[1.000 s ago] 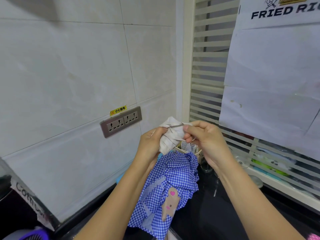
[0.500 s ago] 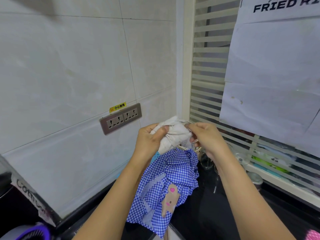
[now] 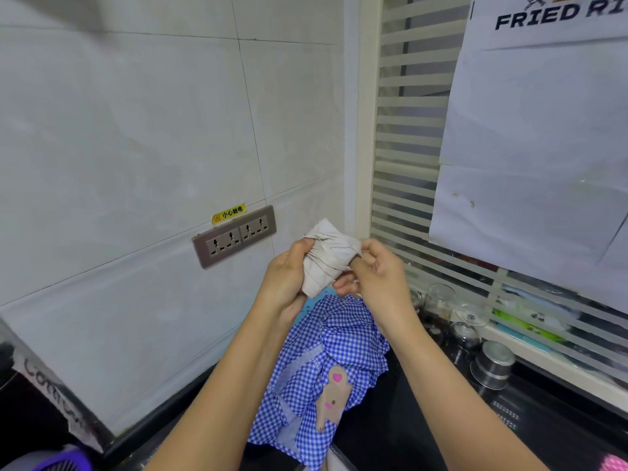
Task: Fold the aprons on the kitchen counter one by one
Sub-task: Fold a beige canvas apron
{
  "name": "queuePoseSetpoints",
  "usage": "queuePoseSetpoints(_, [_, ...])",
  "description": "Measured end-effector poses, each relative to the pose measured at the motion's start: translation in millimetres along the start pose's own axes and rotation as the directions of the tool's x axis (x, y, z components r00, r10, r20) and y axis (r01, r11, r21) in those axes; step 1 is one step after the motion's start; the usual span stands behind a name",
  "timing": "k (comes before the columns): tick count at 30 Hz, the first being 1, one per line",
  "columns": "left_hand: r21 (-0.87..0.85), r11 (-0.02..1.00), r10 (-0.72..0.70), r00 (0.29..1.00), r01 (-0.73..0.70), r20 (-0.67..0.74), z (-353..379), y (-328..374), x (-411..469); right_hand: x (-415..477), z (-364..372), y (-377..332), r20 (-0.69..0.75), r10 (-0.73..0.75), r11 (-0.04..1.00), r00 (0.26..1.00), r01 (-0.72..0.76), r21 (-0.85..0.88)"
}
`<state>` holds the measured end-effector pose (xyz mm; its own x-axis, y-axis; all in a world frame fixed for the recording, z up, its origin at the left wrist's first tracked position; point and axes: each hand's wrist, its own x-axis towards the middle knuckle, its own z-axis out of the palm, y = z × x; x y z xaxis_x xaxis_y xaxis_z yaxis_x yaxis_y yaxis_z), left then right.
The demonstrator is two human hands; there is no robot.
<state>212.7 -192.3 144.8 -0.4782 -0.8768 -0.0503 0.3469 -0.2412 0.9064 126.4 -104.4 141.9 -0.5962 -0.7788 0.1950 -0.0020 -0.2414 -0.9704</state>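
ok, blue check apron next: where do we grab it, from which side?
The apron lies crumpled on the counter, bear patch up. I'd pinch its gathered far edge from above: those folds stand up off the counter, while the near part lies flatter. Straps not visible.

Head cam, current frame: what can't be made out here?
Head view only.
1. Beige bundle: sides covered by left hand and right hand; how its strap ends is unclear.
2. Blue checked apron: crumpled and partly behind both forearms, so its full shape is hidden.
3. Poster: title cut at right edge after "FRIED RI".
4. Handwritten label, lower left: blurred, unreadable.
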Motion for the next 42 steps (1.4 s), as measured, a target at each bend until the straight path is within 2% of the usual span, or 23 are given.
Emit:
queuePoseSetpoints(3, [-0.140,0.984,-0.099,0.993,0.108,0.068,0.2,0.1,1.1,-2.9,7.9,6.1,-0.054,-0.149,0.985,0.987,0.143,-0.092])
queuePoseSetpoints(7, [-0.293,0.953,-0.061,0.997,0.070,0.039,8.9,1.0,-0.2,-1.0,18.8,7.1,-0.134,-0.257,0.964,0.957,0.244,-0.105])
queuePoseSetpoints(10, [-0.313,0.948,-0.029,0.996,0.052,0.079,7.3,6.4,1.1,1.0,22.4,-3.4,-0.165,-0.302,0.950,0.939,0.283,-0.130])
queuePoseSetpoints(12, [-0.217,0.976,-0.006,0.992,0.033,0.125,-1.7,10.6,4.6,7.0,20.2,-13.3,-0.138,-0.187,0.982,0.973,0.189,-0.005])
queuePoseSetpoints(14, [-0.069,0.998,0.014,0.982,-0.001,0.189,-13.3,17.5,7.7,10.7,17.5,-23.3,-0.035,0.011,0.979,0.999,-0.004,0.203])
queuePoseSetpoints(16, [0.077,0.996,0.030,0.959,-0.054,0.282,-23.4,27.1,8.7,11.0,15.4,-30.1,0.054,0.081,0.966,0.995,-0.092,0.243])
queuePoseSetpoints(18, [0.213,0.972,0.009,0.922,-0.099,0.388,-32.6,36.3,8.5,4.7,15.8,-35.2,0.059,-0.029,0.992,0.998,0.021,0.123])
queuePoseSetpoints(20, [0.312,0.937,-0.010,0.878,-0.159,0.479,-40.7,42.4,7.1,-1.5,15.8,-40.8,0.051,-0.269,0.959,0.962,0.272,-0.082])
queuePoseSetpoints(22, [0.386,0.897,-0.037,0.837,-0.213,0.547,-45.0,50.3,5.4,-2.9,15.2,-47.7,0.087,-0.456,0.844,0.886,0.462,-0.271])
queuePoseSetpoints(25, [0.445,0.843,-0.061,0.767,-0.303,0.639,-48.9,66.8,-2.8,-3.5,15.6,-59.1,0.242,-0.576,0.692,0.781,0.623,-0.363])
queuePoseSetpoints(26, [0.460,0.824,-0.073,0.741,-0.332,0.667,-49.6,74.5,-5.7,-4.8,15.8,-64.2,0.362,-0.618,0.557,0.698,0.714,-0.424])
queuePoseSetpoints(28, [0.496,0.788,-0.113,0.707,-0.363,0.698,-52.5,86.4,-14.3,-11.0,16.1,-73.1,0.646,-0.562,0.166,0.517,0.835,-0.524])
queuePoseSetpoints(29, [0.511,0.774,-0.132,0.694,-0.374,0.708,-56.6,89.6,-17.5,-11.3,16.0,-76.0,0.733,-0.501,0.011,0.461,0.850,-0.527])
queuePoseSetpoints(30, [0.527,0.760,-0.153,0.683,-0.381,0.714,-60.8,90.8,-20.9,-12.0,17.7,-78.5,0.779,-0.427,-0.038,0.460,0.851,-0.524])
queuePoseSetpoints(31, [0.558,0.736,-0.179,0.686,-0.382,0.706,-65.0,89.8,-24.3,-12.6,21.0,-81.5,0.802,-0.339,0.008,0.492,0.854,-0.520])
queuePoseSetpoints(32, [0.605,0.697,-0.207,0.699,-0.385,0.684,-67.9,86.9,-26.9,-11.9,24.1,-84.8,0.803,-0.239,0.147,0.546,0.838,-0.526])
queuePoseSetpoints(34, [0.665,0.636,-0.231,0.726,-0.391,0.648,-73.1,79.9,-31.4,-3.1,29.4,-81.0,0.777,-0.046,0.529,0.628,0.676,-0.514])
queuePoseSetpoints(35, [0.678,0.629,-0.234,0.739,-0.380,0.632,-74.7,77.5,-32.8,-0.1,33.4,-77.6,0.767,-0.005,0.626,0.642,0.600,-0.498])
queuePoseSetpoints(37, [0.689,0.629,-0.240,0.753,-0.360,0.612,-75.1,79.9,-37.1,7.9,40.1,-68.3,0.743,-0.057,0.672,0.667,0.575,-0.466])
queuePoseSetpoints(38, [0.700,0.617,-0.243,0.758,-0.361,0.605,-75.7,84.7,-39.3,11.7,43.4,-63.2,0.729,-0.114,0.661,0.675,0.599,-0.451])
queuePoseSetpoints(42, [0.712,0.561,-0.218,0.754,-0.423,0.620,-81.8,106.0,-46.5,30.3,46.8,-39.8,0.610,-0.290,0.499,0.737,0.660,-0.561])
